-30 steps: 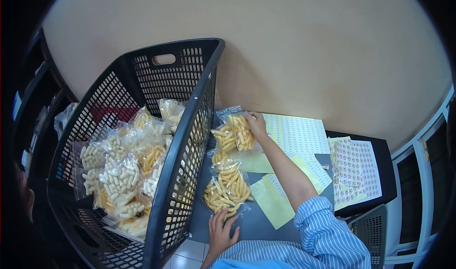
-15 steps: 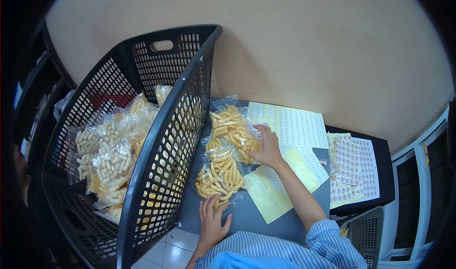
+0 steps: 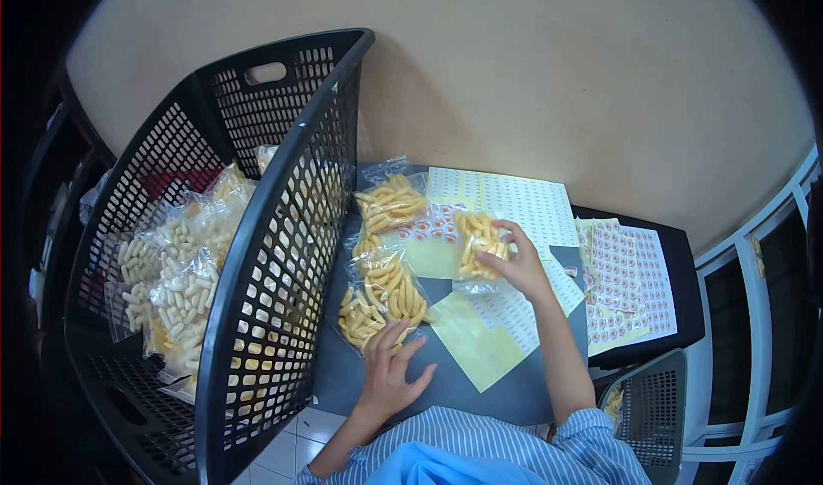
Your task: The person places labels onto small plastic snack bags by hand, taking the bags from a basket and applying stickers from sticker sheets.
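My right hand [image 3: 517, 260] grips a clear bag of yellow snack pieces [image 3: 477, 249], thumb across its front, over the sticker sheets. My left hand [image 3: 393, 372] has its fingers spread, and its fingertips touch the lower edge of another snack bag [image 3: 393, 290] on the grey table [image 3: 446, 399]. Behind that one, a further bag [image 3: 392, 202] lies near the wall. A sheet with round red-and-white stickers [image 3: 429, 228] shows between the bags. Sheets of small printed labels [image 3: 523, 206] and a pale yellow backing sheet [image 3: 480, 339] lie to the right.
A large black basket [image 3: 296, 125] stands at the left, holding bags of white pieces [image 3: 184, 301] and yellow ones. More sticker sheets [image 3: 630, 279] lie on a black surface at the right. Below them is a dark grey basket [image 3: 656, 416]. A beige wall rises behind.
My right hand has lifted one snack bag off the pile and moved it right, uncovering round stickers. My left hand's fingers are spread wider. The view has shifted slightly.
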A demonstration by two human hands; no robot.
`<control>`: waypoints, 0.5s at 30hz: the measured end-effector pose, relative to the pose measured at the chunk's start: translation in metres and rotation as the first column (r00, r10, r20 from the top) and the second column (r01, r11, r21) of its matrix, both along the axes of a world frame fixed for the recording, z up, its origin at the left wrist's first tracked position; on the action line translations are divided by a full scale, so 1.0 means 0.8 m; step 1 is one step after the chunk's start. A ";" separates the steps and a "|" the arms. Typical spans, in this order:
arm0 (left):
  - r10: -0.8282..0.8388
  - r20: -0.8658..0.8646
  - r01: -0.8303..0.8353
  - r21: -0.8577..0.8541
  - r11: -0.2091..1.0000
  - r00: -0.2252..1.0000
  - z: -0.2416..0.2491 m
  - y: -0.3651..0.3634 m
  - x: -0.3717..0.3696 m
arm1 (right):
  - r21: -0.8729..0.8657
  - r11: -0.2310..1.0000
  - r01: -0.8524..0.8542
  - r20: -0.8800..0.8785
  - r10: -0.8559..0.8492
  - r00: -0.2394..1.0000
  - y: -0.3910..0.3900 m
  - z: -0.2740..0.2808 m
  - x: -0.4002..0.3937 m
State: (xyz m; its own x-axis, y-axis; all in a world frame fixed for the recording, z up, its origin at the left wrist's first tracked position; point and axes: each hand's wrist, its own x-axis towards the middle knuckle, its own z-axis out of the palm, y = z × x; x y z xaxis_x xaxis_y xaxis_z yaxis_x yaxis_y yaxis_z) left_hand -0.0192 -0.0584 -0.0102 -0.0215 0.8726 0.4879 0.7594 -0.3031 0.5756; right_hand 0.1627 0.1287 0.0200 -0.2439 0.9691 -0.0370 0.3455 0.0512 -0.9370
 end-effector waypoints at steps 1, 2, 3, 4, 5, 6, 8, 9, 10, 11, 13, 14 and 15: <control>-0.094 0.011 0.092 0.089 0.992 0.996 0.004 0.013 0.002 | -0.046 0.998 -0.043 -0.044 0.041 0.998 -0.010 -0.004 0.008; -0.099 0.012 0.098 0.087 0.991 0.995 0.007 0.026 0.004 | -0.048 0.998 -0.037 -0.043 0.035 0.998 -0.023 -0.010 0.014; -0.199 -0.043 0.204 0.173 0.964 0.979 0.011 0.039 0.008 | -0.076 0.990 -0.122 -0.129 0.112 0.985 -0.037 -0.015 0.020; -0.293 -0.104 0.310 0.253 0.917 0.951 0.015 0.052 0.014 | -0.095 0.974 -0.208 -0.214 0.184 0.959 -0.050 -0.019 0.025; -0.352 -0.035 0.347 0.279 0.895 0.935 0.025 0.060 0.023 | -0.095 0.976 -0.198 -0.212 0.174 0.962 -0.063 -0.020 0.028; -0.361 -0.033 0.356 0.281 0.891 0.932 0.027 0.068 0.024 | -0.213 0.953 -0.217 -0.294 0.150 0.944 -0.076 -0.019 0.029; -0.505 -0.085 0.509 0.259 0.821 0.859 0.029 0.083 0.027 | -0.325 0.916 -0.235 -0.369 0.106 0.923 -0.093 0.003 0.029; -0.538 0.034 0.510 0.270 0.816 0.842 0.038 0.087 0.029 | -0.431 0.864 -0.261 -0.448 0.046 0.893 -0.103 0.027 0.029; -0.545 0.035 0.518 0.270 0.812 0.837 0.041 0.086 0.031 | -0.524 0.798 -0.296 -0.518 -0.023 0.855 -0.108 0.039 0.029; -0.450 0.288 0.399 0.219 0.890 0.845 0.043 0.087 0.034 | -0.489 0.817 -0.305 -0.379 0.115 0.918 -0.103 0.035 0.040; -0.299 0.593 0.282 0.125 0.951 0.748 0.053 0.092 0.036 | -0.237 0.946 -0.222 -0.279 0.152 0.948 -0.111 0.031 0.043; -0.304 0.593 0.286 0.127 0.950 0.746 0.059 0.090 0.037 | 0.041 0.987 -0.156 -0.168 0.161 0.973 -0.115 0.034 0.041; -0.273 0.713 0.310 0.081 0.947 0.646 0.065 0.088 0.039 | 0.170 0.979 -0.114 -0.119 0.136 0.984 -0.118 0.045 0.039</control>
State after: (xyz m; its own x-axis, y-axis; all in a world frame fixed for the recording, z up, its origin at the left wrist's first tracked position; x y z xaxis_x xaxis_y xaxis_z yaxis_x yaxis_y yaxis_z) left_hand 0.0119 0.0120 0.0415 -0.0835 0.9148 0.3953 -0.0050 -0.3971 0.9178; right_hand 0.1943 0.0347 0.0560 -0.3560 0.9211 0.1578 0.2033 0.2411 -0.9490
